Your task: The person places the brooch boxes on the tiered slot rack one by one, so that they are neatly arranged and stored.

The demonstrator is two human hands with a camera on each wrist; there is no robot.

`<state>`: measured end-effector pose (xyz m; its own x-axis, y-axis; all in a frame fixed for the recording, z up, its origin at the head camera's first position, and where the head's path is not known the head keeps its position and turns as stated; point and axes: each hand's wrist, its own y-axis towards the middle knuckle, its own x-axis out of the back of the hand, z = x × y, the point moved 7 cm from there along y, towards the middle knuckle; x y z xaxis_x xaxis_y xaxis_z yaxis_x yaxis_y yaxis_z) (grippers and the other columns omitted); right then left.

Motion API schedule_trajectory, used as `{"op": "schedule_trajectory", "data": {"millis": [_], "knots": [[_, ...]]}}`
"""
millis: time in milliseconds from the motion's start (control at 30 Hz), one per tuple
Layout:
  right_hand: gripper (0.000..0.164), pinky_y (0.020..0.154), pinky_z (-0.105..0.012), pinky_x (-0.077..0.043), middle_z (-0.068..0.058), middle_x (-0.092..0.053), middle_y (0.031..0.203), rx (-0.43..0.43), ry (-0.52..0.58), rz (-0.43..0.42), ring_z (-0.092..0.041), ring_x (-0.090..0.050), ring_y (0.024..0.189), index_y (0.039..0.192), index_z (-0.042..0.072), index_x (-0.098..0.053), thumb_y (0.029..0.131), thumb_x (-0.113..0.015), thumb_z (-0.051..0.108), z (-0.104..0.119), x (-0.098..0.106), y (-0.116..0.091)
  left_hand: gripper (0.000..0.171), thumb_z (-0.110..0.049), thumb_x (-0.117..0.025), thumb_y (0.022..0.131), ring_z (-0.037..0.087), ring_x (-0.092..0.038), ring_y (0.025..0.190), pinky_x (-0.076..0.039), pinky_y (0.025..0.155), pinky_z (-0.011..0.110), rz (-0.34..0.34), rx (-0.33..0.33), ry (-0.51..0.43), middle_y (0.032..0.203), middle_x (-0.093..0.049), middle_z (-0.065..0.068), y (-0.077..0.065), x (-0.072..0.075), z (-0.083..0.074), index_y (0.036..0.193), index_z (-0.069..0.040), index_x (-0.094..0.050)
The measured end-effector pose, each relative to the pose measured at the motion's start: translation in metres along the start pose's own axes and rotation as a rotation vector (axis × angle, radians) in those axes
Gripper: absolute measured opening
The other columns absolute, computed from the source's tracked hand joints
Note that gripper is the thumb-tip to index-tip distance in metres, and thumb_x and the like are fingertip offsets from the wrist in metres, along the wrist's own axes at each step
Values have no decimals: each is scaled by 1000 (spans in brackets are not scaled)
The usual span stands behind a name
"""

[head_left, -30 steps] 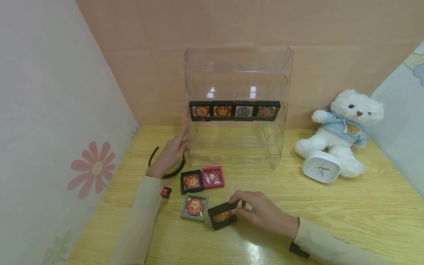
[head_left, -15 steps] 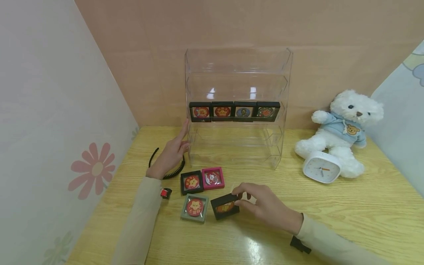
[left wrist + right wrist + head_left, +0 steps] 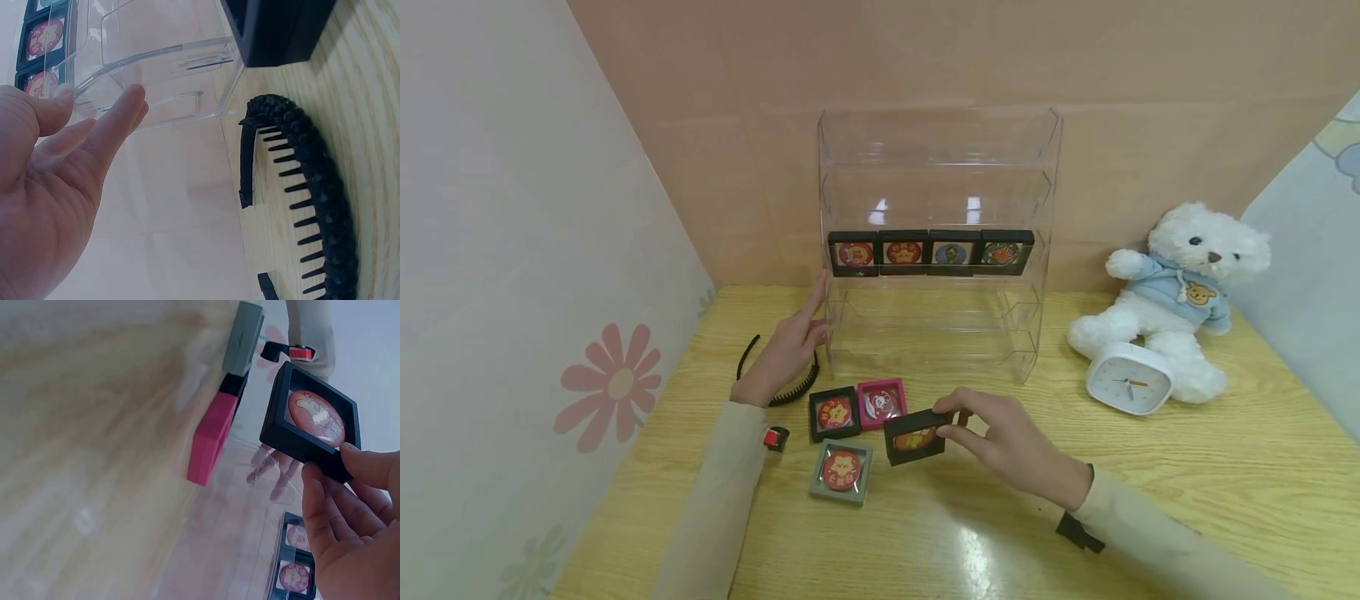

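Black frame (image 3: 915, 437): in front of the clear rack (image 3: 936, 164), picture facing away from it, top edge running side to side with a little slant.
Right grip (image 3: 1011, 446): thumb and fingers pinch the frame's right end.
Left grip (image 3: 781, 354): fingers straight, by the rack's left side.
Bench (image 3: 1150, 492): yellow wood, under the rack.
Room: peach wall (image 3: 760, 167) behind the rack.

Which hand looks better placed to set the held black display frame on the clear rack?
Probably the right hand: it pinches the black display frame in front of the clear acrylic rack. The left hand holds nothing, at the rack's left edge, perhaps better for steadying it.
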<state>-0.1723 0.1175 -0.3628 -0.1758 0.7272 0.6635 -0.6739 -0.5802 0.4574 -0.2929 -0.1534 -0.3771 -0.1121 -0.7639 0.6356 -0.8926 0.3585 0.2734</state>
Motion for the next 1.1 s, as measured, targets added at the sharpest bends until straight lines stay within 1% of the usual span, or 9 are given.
{"op": "schedule_trajectory", "data": {"millis": [167,333,500,667,933,1033,1100], "knots": [[30,63,-25,-54,7,-73,101,9,-45,-46,-6,-62,80,110,16,-69,86,-80,3,-1,9,8,88,5,-45,105,32,-60,124,-56,93,39,1,2,-3,166,-18,6,-1,0,0,162,-40,4],[29,66,-27,-56,5,-74,102,22,-67,-85,-6,-64,81,109,13,-69,85,-81,1,-1,15,16,88,5,-45,105,34,-59,124,-56,93,40,3,-3,-8,166,-18,8,-1,0,0,162,-40,4],[29,65,-28,-56,6,-74,99,28,-71,-100,-7,-66,81,110,13,-70,86,-80,1,-2,18,24,88,5,-45,105,34,-59,124,-56,92,40,4,-3,-10,166,-18,8,-2,0,0,162,-40,4],[28,67,-30,-57,4,-74,99,14,-71,-103,-7,-68,83,111,11,-70,87,-80,1,-3,19,31,88,5,-45,105,35,-59,124,-57,92,39,2,0,-8,166,-18,6,-2,0,-1,162,-40,4],[25,59,-25,-51,5,-73,94,-7,-88,-121,-6,-66,79,111,11,-70,89,-78,4,-4,24,45,88,6,-45,104,35,-59,124,-57,91,38,4,4,-7,166,-18,8,-1,0,-1,163,-39,3],[24,61,-27,-52,5,-73,94,-12,-82,-130,-7,-66,80,111,10,-69,90,-78,4,-5,26,50,88,7,-45,104,35,-58,125,-57,91,39,6,0,-5,166,-17,8,-1,0,-1,163,-39,4],[23,60,-27,-51,5,-73,94,-16,-87,-136,-7,-65,80,112,11,-69,90,-77,6,-5,27,54,89,7,-45,104,35,-58,125,-57,91,39,6,-2,-4,166,-17,8,-1,0,-1,163,-39,4]]}}
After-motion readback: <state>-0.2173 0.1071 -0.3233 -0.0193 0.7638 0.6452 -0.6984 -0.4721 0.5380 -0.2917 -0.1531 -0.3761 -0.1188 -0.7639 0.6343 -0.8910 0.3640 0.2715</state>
